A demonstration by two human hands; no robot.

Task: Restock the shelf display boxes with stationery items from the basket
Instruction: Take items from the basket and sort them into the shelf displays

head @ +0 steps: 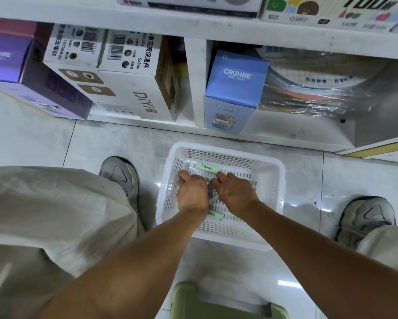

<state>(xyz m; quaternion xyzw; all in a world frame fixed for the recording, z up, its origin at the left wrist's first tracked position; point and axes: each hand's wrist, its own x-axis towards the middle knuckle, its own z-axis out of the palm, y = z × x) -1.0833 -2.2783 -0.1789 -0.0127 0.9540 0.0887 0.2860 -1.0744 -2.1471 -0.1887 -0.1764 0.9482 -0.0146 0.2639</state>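
While both hands are lowered into the white basket (220,155) on the floor tiles, the step in hand is judged to be the gathering of the last stationery pieces for the shelf boxes. The left hand (191,194) is seen from the back, its fingers bent downward toward the basket floor; whether anything is pinched beneath them cannot be told. The right hand (236,193) is likewise curled, and a thin, greyish pen-like item (213,196) appears to be held between the two hands, though blur leaves the exact grip uncertain. For the step to be done well, the slim pieces should be collected side by side into one bundle, lifted clear of the slotted walls so that no tip is caught in the openings, and the remaining items should not be left behind. Two pale green packets are seen in the basket: one green packet (206,167) lies flat near the far wall, just beyond the fingertips, and a second green packet (215,215) lies near the wrists, partly hidden by the left forearm. Each looks small, flat and light, with a printed label, and would be expected to be picked up easily by a pinch at its edges. The basket stands just before the lower shelf (285,134), between the person's shoes.
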